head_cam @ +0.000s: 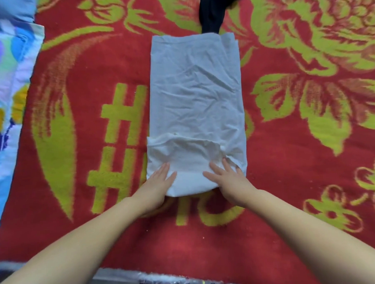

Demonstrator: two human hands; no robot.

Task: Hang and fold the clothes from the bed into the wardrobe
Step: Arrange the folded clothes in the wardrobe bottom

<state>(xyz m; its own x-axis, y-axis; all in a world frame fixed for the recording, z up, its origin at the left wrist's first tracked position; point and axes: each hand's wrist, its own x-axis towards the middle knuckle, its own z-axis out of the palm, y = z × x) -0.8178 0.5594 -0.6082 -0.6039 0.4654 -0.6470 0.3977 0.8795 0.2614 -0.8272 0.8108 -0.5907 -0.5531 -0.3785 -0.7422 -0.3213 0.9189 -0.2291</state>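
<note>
1. Fingers of the left hand lie straight and slightly spread, flat on the near end of the white garment; those of the right hand likewise, gripping nothing.
2. White garment lies mid-bed, already narrowed into a long strip, its near end turned over into a short fold under both palms.
3. Judged progress: early. Further folds remain, then the wardrobe, which is out of view.
4. Cloth is thin, soft, creased; rectangular outline, rounded near fold.
5. A dark garment touches its far end, unfolded.
6. Red bedspread: fuzzy weave, yellow-green flowers. Patterned blue bedding at left edge.
</note>
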